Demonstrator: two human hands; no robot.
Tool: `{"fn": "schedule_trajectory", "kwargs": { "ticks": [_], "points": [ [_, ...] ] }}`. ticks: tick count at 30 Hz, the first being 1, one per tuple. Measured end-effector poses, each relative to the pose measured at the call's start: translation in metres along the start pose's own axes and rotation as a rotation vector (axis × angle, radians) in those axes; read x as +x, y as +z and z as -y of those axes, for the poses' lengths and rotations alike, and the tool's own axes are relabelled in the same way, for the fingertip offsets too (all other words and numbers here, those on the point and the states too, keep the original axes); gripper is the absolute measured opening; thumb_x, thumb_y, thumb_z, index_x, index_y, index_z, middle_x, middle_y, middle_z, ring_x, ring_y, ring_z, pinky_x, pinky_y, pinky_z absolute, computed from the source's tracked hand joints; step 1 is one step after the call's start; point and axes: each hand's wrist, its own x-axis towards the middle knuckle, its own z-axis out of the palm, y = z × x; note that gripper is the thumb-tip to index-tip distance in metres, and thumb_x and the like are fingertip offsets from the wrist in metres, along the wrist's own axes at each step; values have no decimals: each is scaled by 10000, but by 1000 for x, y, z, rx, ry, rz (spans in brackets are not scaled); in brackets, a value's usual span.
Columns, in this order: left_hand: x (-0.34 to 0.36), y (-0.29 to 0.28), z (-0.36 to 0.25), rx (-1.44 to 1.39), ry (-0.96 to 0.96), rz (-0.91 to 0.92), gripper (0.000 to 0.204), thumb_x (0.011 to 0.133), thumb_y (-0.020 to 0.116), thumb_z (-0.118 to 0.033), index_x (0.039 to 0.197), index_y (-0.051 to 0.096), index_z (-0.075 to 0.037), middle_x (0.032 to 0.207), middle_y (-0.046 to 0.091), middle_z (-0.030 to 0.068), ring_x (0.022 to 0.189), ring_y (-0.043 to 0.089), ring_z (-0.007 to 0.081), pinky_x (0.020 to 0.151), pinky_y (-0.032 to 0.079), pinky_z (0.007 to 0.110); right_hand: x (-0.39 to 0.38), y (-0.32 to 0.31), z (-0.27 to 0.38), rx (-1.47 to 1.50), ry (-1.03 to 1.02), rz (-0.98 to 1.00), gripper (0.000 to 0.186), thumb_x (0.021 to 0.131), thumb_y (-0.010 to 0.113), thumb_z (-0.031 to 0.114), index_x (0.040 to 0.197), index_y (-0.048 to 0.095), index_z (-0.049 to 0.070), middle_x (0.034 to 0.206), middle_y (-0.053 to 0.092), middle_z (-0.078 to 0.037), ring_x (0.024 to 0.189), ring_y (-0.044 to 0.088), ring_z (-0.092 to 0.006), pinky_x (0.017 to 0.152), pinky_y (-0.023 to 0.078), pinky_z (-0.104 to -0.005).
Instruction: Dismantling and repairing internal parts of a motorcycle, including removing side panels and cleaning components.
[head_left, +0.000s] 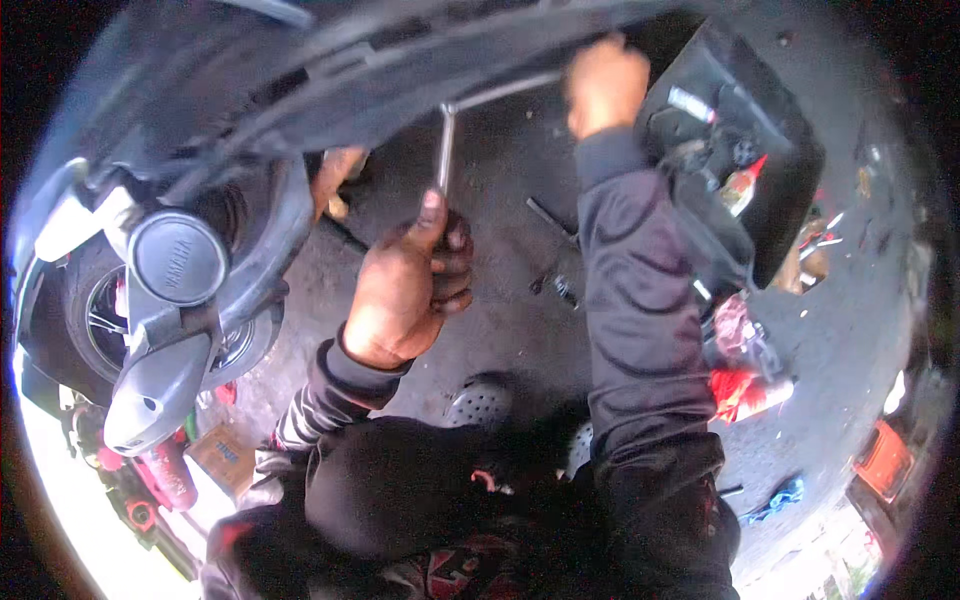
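My left hand (408, 290), left of the middle, is closed around the lower end of a shiny metal wrench (446, 150), the thumb laid along its shaft. Two slim arms of the wrench meet at an angle above this hand. Farther up and to the right, my right hand (608, 85) is closed, smeared by motion, around the end of the other arm. Both hands are just below a dark motorcycle body panel (400, 95), which stretches across the top. Whether the wrench touches any fastener cannot be made out.
A motorcycle wheel (95, 315) and grey round-capped part (178, 257) stand at left. Black bin (790, 190) with small items is at right. Tools (555, 285) lie on the floor. Red packet (735, 395), cardboard box (222, 460), and someone's hand or foot (338, 182) also show.
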Motion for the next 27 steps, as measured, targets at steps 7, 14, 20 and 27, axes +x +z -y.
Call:
{"fn": "schedule_trajectory", "kwargs": {
  "ticks": [7,14,20,27],
  "points": [
    [5,-5,26,14,-25,47,340,952,516,-424,823,488,-111,654,400,-28,513,349,92,445,295,257,-81,-9,71,767,598,60,584,871,529,617,1063,531,66,831,551,-45,693,556,-126,587,504,-288],
    [25,-29,57,130,10,188,332,993,448,-383,817,472,-102,654,356,-42,572,347,82,502,309,242,-122,-35,69,854,790,592,372,967,524,291,1234,472,37,1033,614,-197,934,625,-250,781,544,-431],
    [48,-44,65,655,106,276,400,993,450,-390,1016,576,-11,720,528,10,633,444,96,568,388,266,-159,-40,49,745,538,199,213,910,611,113,1052,570,-39,897,631,-155,763,621,-204,689,538,-328],
    [90,-71,68,799,479,195,450,986,442,-419,1086,570,1,751,569,62,688,494,144,650,421,325,-146,-10,39,553,404,260,271,900,650,197,978,581,-53,852,640,-133,745,639,-202,695,537,-315]
  ]
}}
